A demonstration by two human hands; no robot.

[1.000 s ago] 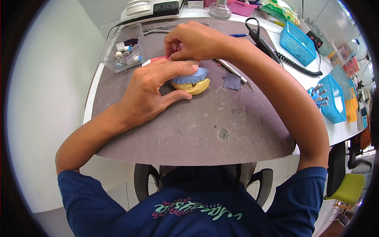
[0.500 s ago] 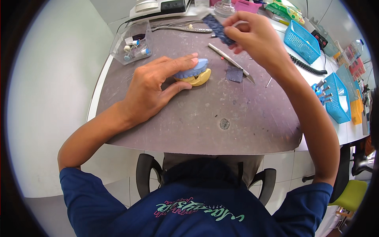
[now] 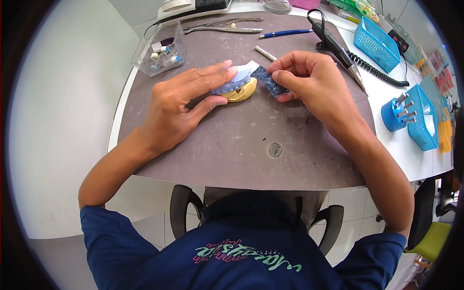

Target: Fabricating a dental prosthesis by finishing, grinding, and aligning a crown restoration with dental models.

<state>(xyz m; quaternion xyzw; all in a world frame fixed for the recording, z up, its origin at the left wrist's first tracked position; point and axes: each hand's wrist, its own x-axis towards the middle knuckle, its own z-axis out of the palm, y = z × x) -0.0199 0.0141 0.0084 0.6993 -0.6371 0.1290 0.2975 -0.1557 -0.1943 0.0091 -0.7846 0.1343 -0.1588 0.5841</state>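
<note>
- Dental model (image 3: pixel 244 90), blue upper on yellow lower: on the tabletop (image 3: pixel 241 145), landmark for this entry.
- Left hand (image 3: pixel 176 94): at the model's left, closed round it — fingers over the blue top, thumb along the yellow base.
- Right hand (image 3: pixel 314 82): right of the model, thumb and fingertips pinched on a speckled dark-blue strip (image 3: pixel 272 84).
- Change: strip, lately held beyond the model, now brought down beside it, white end over the blue upper's edge; contact uncertain.
- Bearing on the work: strip and model appear positioned together — model steadied.
- White-handled knife (image 3: pixel 265 53): beyond the model, partly hidden.
</note>
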